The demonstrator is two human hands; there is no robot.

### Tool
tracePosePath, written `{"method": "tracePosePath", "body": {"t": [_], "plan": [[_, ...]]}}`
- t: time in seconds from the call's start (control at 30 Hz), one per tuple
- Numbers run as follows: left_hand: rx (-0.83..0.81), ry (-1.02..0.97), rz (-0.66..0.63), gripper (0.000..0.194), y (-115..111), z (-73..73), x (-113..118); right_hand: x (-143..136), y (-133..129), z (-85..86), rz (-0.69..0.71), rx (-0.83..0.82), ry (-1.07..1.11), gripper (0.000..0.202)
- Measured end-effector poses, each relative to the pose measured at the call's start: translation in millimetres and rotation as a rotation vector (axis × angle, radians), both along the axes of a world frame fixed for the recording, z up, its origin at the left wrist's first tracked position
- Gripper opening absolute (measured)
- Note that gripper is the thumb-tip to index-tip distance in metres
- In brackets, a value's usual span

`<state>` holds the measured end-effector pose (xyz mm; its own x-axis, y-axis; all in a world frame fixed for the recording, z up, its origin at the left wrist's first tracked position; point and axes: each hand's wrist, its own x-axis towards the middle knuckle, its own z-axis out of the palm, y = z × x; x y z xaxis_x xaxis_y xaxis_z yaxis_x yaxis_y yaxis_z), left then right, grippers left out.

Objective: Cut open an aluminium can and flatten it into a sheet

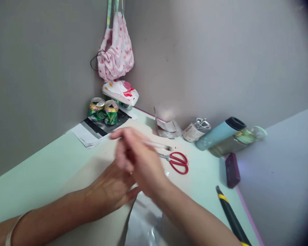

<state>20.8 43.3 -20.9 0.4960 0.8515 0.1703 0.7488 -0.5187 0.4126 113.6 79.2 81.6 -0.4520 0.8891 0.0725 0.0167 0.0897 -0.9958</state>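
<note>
Walls point(207, 51) of gray meet behind a pale green table point(28, 167), where a person works with two bare hands. The left hand point(110, 191), a light band point(12, 230) around its forearm, reaches in with fingers partly spread; whether it grips anything cannot be told. The right hand point(146, 164), blurred, crosses above it with fingers bent, its grasp equally unclear. Just below them, a silvery sheet point(143, 222) lies at the near side of the table, neither hand clearly gripping it.

A pink dotted cloth bag point(118, 51) hangs in the corner above a white packet point(120, 92). At right, a light blue tumbler point(215, 135) leans beside a green bottle point(229, 143), with a black-and-yellow tool point(231, 213) nearer the camera. Papers point(86, 135) lie at left under two dented green cans point(104, 111), while red-handled scissors point(179, 162) rest beyond the right wrist. Smallest is a slim, dark-tipped item point(160, 146) beside the right hand, possibly held by it.

The step appears to be close two-handed handling above the sheet, judging by the crossed hands. The next move would call for a steady left hand and a controlled right, with the fingers clear of the scissors' blades.
</note>
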Motion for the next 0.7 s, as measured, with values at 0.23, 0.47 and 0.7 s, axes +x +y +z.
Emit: {"method": "tracePosePath", "body": {"t": [0.23, 0.47, 0.7], "plan": [[0.157, -0.06, -0.136, 0.052, -15, -0.9, -7, 124, 2, -36.0, -0.42, 0.063, 0.04, 0.044], [-0.015, 0.02, -0.212, 0.101, -13, -33.3, 3, 143, -21, -90.8, -0.418, 0.018, -0.205, 0.023], [-0.258, 0.134, -0.258, 0.11, -6, -33.0, 1, 136, -16, -115.5, -0.359, -0.025, -0.254, 0.027]]}}
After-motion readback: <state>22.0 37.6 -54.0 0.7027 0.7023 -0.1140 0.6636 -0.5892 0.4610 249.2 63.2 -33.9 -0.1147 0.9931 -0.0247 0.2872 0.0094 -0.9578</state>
